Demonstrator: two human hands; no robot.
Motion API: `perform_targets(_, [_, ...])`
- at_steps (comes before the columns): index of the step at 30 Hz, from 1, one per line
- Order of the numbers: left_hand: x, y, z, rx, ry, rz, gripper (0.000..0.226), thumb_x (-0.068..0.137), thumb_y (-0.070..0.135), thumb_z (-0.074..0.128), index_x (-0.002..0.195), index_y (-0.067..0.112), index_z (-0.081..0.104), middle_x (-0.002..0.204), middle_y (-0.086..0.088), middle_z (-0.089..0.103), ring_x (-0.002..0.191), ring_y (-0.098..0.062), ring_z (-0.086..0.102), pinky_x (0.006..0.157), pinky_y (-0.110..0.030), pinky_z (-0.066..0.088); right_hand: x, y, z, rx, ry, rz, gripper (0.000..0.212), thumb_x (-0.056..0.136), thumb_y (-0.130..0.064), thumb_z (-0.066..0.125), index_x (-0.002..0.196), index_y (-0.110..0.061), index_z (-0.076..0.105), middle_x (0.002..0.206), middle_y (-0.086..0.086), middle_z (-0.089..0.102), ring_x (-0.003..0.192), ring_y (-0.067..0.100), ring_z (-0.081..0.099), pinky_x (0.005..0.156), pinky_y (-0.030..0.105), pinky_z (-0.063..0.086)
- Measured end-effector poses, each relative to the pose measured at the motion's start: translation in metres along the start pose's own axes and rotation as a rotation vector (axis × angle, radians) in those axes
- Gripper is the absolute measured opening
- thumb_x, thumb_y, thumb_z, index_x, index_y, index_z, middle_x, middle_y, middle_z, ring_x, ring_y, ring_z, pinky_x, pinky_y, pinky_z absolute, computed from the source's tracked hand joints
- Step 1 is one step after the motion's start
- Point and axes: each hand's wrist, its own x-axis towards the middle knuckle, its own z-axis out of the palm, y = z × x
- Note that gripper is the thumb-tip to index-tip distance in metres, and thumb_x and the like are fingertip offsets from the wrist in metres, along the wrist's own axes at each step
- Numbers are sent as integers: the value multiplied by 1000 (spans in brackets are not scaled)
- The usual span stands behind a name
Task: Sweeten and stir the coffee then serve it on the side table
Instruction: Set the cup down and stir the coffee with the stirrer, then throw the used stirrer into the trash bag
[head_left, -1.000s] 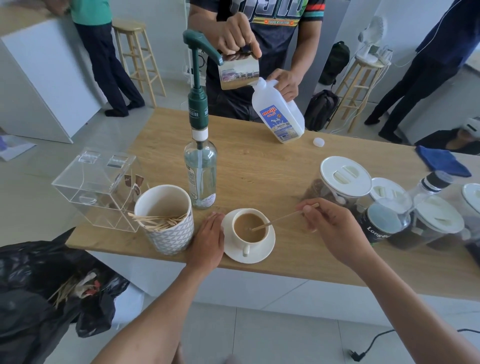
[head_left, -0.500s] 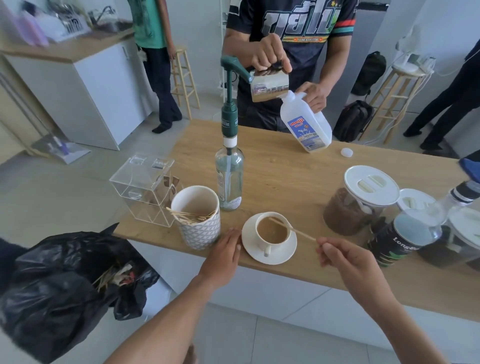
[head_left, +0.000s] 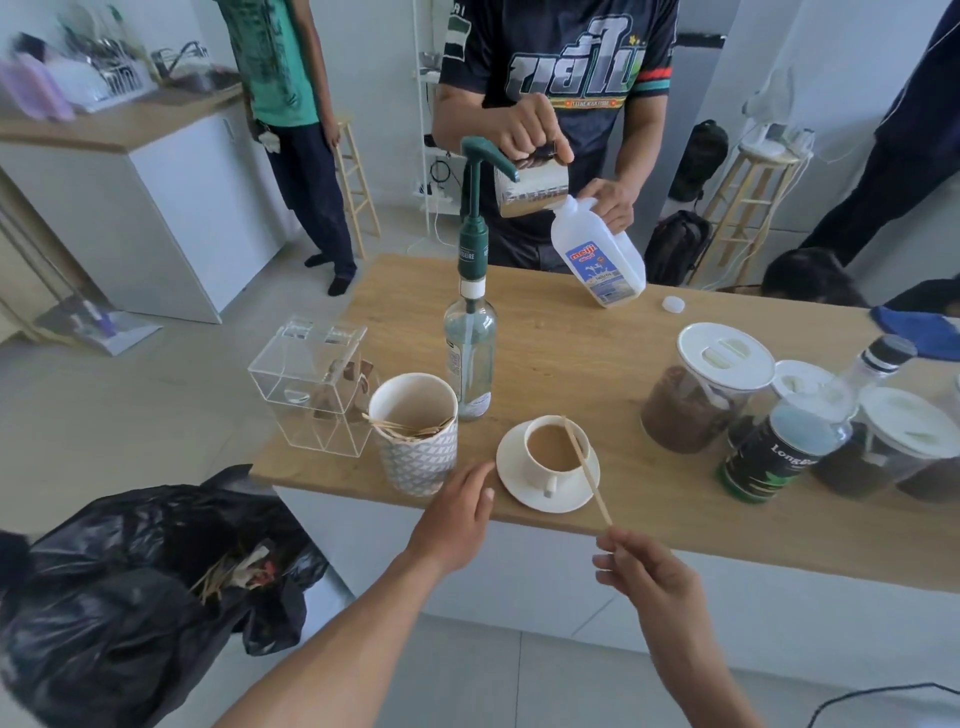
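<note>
A white cup (head_left: 555, 451) of milky coffee stands on a white saucer (head_left: 524, 486) near the front edge of the wooden counter (head_left: 571, 353). My right hand (head_left: 647, 571) pinches the near end of a thin wooden stir stick (head_left: 586, 467), which crosses above the cup and points away from me. My left hand (head_left: 457, 514) rests at the counter edge just left of the saucer, fingers relaxed and holding nothing. A syrup bottle with a green pump (head_left: 470, 332) stands behind the cup.
A patterned cup of wooden stir sticks (head_left: 415, 441) and a clear acrylic box (head_left: 311, 384) sit left of the saucer. Lidded jars (head_left: 696, 389) and a dark can (head_left: 769, 457) crowd the right. A black rubbish bag (head_left: 130, 597) hangs lower left. A person across the counter holds a milk jug (head_left: 602, 260).
My right hand has pulled back toward me and lifted the stick out of the coffee, so it now hangs over the cup. The camera has shifted back and left.
</note>
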Motion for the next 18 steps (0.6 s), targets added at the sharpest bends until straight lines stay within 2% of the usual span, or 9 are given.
perform_targets(4, [-13, 3, -22, -32, 20, 20, 36, 103, 25, 36, 135, 18, 52, 133, 1, 58, 124, -15, 49, 102, -26, 39, -15, -4, 30, 216, 20, 72, 16, 97, 5, 52, 107, -3, 62, 90, 15, 73, 80, 23, 74, 68, 24, 59])
perform_targets(7, [-28, -3, -44, -9, 67, 41, 28, 101, 26, 39, 112, 19, 64, 107, 2, 70, 99, -18, 63, 82, -32, 49, -30, -5, 61, 352, -23, 113, 19, 97, 5, 53, 113, -6, 56, 88, 16, 72, 81, 24, 73, 70, 26, 60])
perform_targets(12, [-63, -28, -86, 42, 128, -11, 31, 101, 33, 35, 89, 16, 58, 82, 0, 69, 75, -22, 61, 67, -42, 50, -57, -8, 129, 358, -149, 161, 21, 97, 5, 53, 118, 0, 54, 85, 14, 68, 81, 26, 72, 71, 28, 60])
perform_targets(15, [-90, -54, -119, 67, 192, -49, 30, 101, 32, 35, 89, 20, 59, 80, 3, 67, 74, -20, 60, 67, -38, 49, -75, -11, 179, 325, -231, 191, 17, 96, 8, 52, 109, -2, 57, 79, 10, 69, 78, 25, 73, 70, 29, 60])
perform_targets(18, [-118, -83, -151, 95, 253, -102, 31, 101, 34, 34, 84, 21, 57, 74, 5, 64, 67, -15, 57, 58, -31, 42, -93, -13, 226, 256, -329, 200, 16, 96, 9, 50, 103, -3, 57, 80, 11, 67, 78, 26, 72, 72, 32, 59])
